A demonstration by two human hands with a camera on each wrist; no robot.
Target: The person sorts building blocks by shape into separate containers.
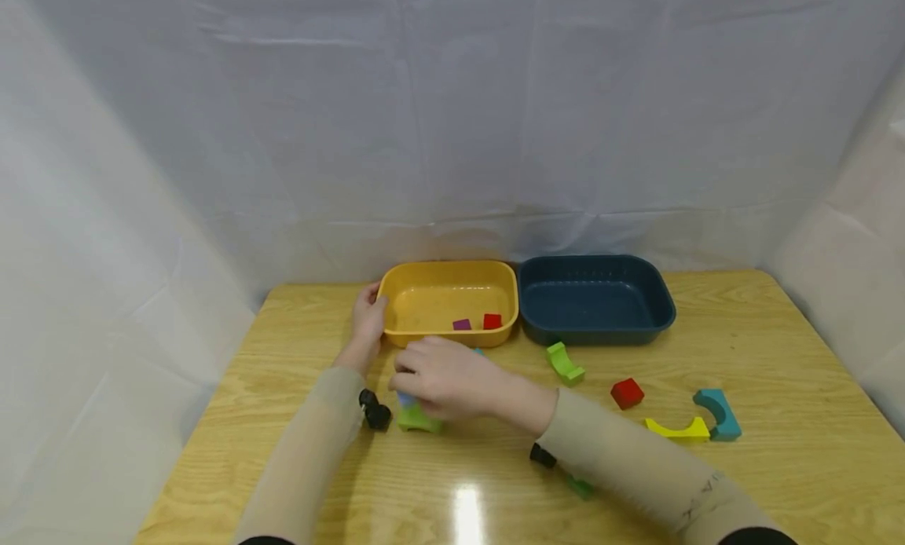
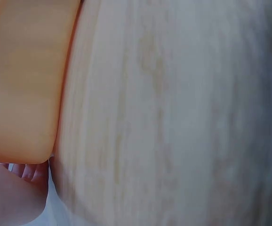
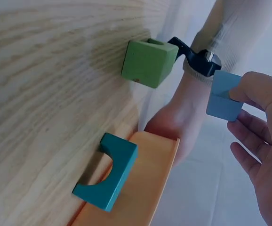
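My right hand (image 1: 408,389) pinches a light blue block (image 3: 223,101) between thumb and fingers, just above the table. A green block (image 1: 419,419) lies right under it on the wood and shows as a green cube (image 3: 149,62) in the right wrist view. My left hand (image 1: 371,308) holds the left end of the yellow tray (image 1: 396,294), its fingers (image 2: 28,172) against the tray wall (image 2: 23,80). Inside the tray lie a purple cube (image 1: 462,324) and a red cube (image 1: 492,321). A teal arch (image 3: 107,172) lies against the tray's front wall.
A dark blue tray (image 1: 657,309) stands right of the yellow one. On the table to the right lie a green arch (image 1: 564,363), a red cube (image 1: 626,393), a yellow arch (image 1: 679,429) and a teal arch (image 1: 717,413). White cloth walls surround the table.
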